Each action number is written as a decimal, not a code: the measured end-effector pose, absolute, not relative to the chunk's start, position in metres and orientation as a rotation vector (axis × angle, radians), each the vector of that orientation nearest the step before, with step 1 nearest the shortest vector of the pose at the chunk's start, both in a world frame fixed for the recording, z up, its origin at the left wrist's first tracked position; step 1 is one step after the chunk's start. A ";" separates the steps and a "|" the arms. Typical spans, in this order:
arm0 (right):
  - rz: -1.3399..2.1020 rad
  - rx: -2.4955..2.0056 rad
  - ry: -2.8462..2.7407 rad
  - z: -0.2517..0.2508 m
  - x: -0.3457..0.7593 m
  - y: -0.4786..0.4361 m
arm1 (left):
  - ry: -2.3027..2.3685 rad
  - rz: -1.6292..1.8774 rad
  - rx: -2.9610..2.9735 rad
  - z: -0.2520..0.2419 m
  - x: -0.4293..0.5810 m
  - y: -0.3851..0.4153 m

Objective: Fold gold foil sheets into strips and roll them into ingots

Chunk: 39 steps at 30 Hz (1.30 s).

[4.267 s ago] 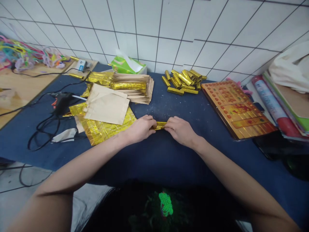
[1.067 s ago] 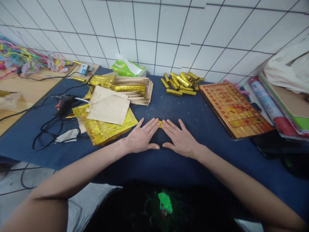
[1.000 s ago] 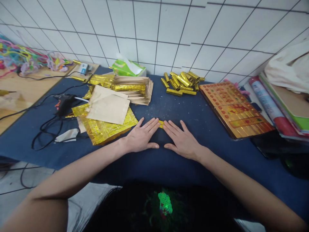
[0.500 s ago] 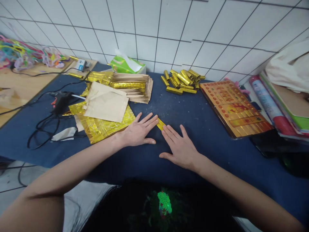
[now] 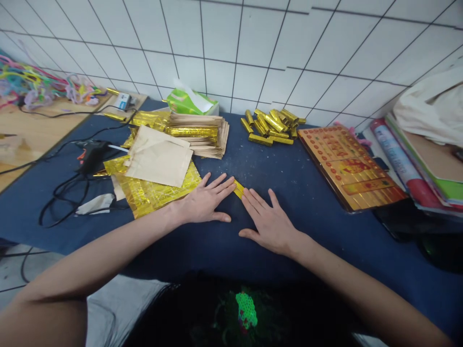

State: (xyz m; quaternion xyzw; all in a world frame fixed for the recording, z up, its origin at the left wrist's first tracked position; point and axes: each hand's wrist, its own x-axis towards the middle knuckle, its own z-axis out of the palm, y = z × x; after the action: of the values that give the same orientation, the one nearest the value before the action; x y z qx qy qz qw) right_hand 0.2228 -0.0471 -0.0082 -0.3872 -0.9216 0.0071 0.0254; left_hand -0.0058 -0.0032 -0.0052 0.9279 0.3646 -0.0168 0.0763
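Observation:
My left hand (image 5: 204,201) and my right hand (image 5: 268,223) both lie flat with fingers spread on the dark blue table cover (image 5: 282,178). Between their fingertips lies a small rolled gold foil piece (image 5: 238,188), turned at a slant; most of it is hidden under the fingers. Loose gold foil sheets (image 5: 152,193) with brown paper sheets (image 5: 159,156) on top lie just left of my left hand.
A heap of finished gold rolls (image 5: 271,125) sits at the back, a stack of brown and gold paper (image 5: 198,135) and a green tissue pack (image 5: 190,101) beside it. A gold printed board (image 5: 350,166) lies right. A glue gun (image 5: 92,152) with cables is left.
Earlier both hands pinched the gold roll; now they lie flat over it. In the last second my right hand slid back towards me and the roll turned to a slant.

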 end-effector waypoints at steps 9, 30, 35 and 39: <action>0.059 -1.226 -2.854 -0.009 0.232 -0.048 | 1.165 -0.034 2.817 -0.005 -0.002 -0.010; -0.008 -1.239 -2.840 -0.008 0.223 -0.037 | 1.300 0.015 2.918 -0.005 0.013 -0.039; -0.005 -1.262 -2.851 -0.014 0.222 -0.042 | 1.372 -0.023 2.888 -0.010 0.017 -0.042; -0.025 -1.296 -2.864 -0.010 0.219 -0.043 | 1.405 -0.027 2.876 -0.008 0.020 -0.041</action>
State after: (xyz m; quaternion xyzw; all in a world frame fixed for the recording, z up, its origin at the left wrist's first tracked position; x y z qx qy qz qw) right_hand 0.2195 -0.0434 -0.0104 -0.4124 -0.9110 -0.0078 -0.0009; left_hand 0.0197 -0.0409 -0.0085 0.8980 0.4389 -0.0084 -0.0296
